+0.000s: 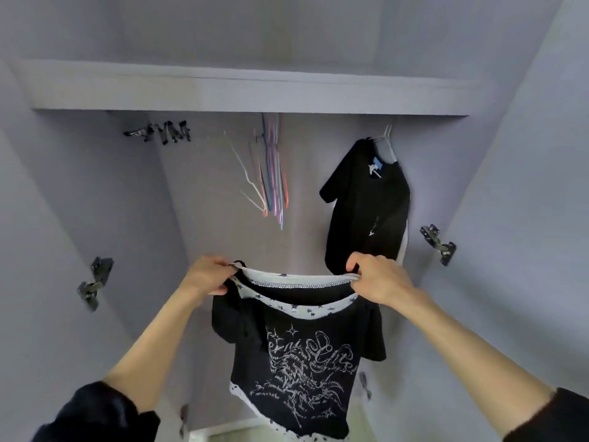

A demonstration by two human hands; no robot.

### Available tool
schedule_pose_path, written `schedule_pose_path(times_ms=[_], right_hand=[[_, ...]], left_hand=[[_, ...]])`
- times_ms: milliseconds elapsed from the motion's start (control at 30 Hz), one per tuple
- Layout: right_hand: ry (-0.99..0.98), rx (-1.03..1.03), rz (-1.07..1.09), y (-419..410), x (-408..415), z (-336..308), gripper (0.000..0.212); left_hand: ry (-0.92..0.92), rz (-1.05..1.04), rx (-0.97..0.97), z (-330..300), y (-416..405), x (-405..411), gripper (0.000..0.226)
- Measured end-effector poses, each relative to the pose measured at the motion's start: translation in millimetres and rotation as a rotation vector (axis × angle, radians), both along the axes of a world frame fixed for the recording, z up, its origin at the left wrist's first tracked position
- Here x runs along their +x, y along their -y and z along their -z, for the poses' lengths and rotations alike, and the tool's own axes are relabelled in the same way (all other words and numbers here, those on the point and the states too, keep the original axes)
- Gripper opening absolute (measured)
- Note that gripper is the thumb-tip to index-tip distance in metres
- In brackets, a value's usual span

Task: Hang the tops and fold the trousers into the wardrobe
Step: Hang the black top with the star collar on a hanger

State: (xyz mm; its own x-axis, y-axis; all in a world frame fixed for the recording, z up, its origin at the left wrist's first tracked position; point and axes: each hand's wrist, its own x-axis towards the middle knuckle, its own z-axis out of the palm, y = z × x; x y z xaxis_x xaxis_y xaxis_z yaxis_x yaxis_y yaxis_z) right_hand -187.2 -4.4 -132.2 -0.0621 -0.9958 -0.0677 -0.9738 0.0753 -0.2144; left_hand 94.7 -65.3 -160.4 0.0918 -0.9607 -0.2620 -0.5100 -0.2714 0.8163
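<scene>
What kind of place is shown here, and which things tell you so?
Most likely the inside of an open wardrobe at home: empty hangers hang under a shelf, a black T-shirt hangs beside them, and door hinges sit on the side walls.

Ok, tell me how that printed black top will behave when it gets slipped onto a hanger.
Probably floppy: the printed black top sags between the left hand and right hand, which grip its neckline. Likely light, since pinching fingers alone hold it up. The wide neckline may slide off a thin hanger like the empty hangers, so seating the shoulders squarely seems wise.
</scene>
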Motion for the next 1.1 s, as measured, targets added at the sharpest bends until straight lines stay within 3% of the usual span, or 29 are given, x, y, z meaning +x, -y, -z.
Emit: schedule_pose_path(times_ms=[100,267,333,433,500,600,733,900,1100], right_hand=[[0.090,0.122,-0.060,45,17,8,0.027],[0.235,0.324,-0.147,109,35,12,0.028],[0.466,0.346,-0.085,139,42,10,0.034],[0.904,0.181,0.146,180,51,1,0.035],[1.097,0.105,0.227,209,58,-7,0.036],[1.322,0.150,0.254,242,68,-21,0.034],[1.347,0.150,0.241,267,78,-25,0.006],[1.403,0.086,0.301,283,71,-20,0.029],[1.369,-0.141,0.326,283,44,-21,0.018]], left_hand=[[-0.324,-0.052,0.106,-5,18,13,0.019],[-0.441,-0.080,0.177,-12,50,18,0.022],[-0.447,-0.064,0.185,-17,65,16,0.022],[-0.401,-0.150,0.107,-28,81,8,0.023],[-0.327,-0.190,0.023,-32,90,2,0.021],[-0.227,-0.203,-0.035,-36,99,-1,0.020],[-0.143,-0.207,-0.040,-37,108,3,0.023],[-0.090,-0.201,-0.037,-31,116,-2,0.023],[-0.098,-0.281,-0.112,-24,120,-11,0.017]])
